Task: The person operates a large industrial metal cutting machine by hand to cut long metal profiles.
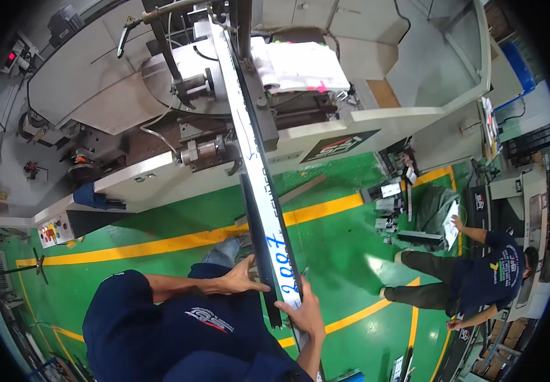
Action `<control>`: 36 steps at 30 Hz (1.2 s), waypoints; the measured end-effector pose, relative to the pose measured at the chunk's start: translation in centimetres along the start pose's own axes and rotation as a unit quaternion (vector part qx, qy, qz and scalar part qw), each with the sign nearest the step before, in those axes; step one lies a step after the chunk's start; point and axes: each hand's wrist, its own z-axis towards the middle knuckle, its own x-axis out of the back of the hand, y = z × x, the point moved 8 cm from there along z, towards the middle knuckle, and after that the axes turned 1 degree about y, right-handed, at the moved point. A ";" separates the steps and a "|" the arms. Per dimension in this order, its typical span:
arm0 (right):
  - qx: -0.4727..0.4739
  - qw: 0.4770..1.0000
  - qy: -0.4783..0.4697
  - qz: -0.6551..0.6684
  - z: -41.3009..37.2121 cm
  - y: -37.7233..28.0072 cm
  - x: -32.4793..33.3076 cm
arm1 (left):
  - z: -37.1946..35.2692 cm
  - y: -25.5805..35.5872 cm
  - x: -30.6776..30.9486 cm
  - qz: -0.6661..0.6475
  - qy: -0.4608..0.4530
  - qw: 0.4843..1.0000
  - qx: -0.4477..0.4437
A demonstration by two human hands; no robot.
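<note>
A long white and black profile point(252, 149) runs from the machine down to my body, with blue handwritten digits near its lower end. My right hand point(305, 312) is wrapped round its lower end, thumb on the white face. Beside it on the left lies a shorter black profile point(261, 245). My left hand point(243, 277) holds this black piece near its lower end, thumb and fingers on its left side. The far end of the long profile rests on the machine table point(160, 76), beside the clamps.
A large saw-like machine point(351, 127) with a light rim stands in front. White papers point(306, 65) lie on it. A control panel point(54, 232) is at the left. At the right, a co-worker point(491, 270) stands near a dark covered bundle point(437, 210) and several metal pieces.
</note>
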 end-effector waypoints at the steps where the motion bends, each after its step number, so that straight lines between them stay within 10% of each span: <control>1: -0.001 1.000 0.001 -0.011 0.1 0.1 0.1 | -0.5 -0.4 0.2 0.002 0.001 1.000 0.017; 7: 0.010 1.000 -0.014 0.018 0.1 0.2 -0.2 | -2.0 -0.1 1.7 -0.019 0.037 0.993 0.106; 16: -0.007 0.998 -0.034 0.061 0.5 -0.3 0.2 | -2.6 4.4 0.8 0.069 -0.008 0.996 -0.051; 21: 0.226 0.934 0.243 -0.134 -1.8 -7.7 3.0 | -3.6 12.0 2.7 0.062 0.092 0.986 -0.122; 27: 0.278 0.952 0.111 -0.057 1.5 -15.4 -2.4 | -3.5 20.6 7.7 -0.037 0.157 0.953 -0.256; 36: 0.206 0.977 -0.004 0.049 11.1 -18.6 -8.6 | -4.0 21.4 13.4 -0.138 0.269 0.932 -0.201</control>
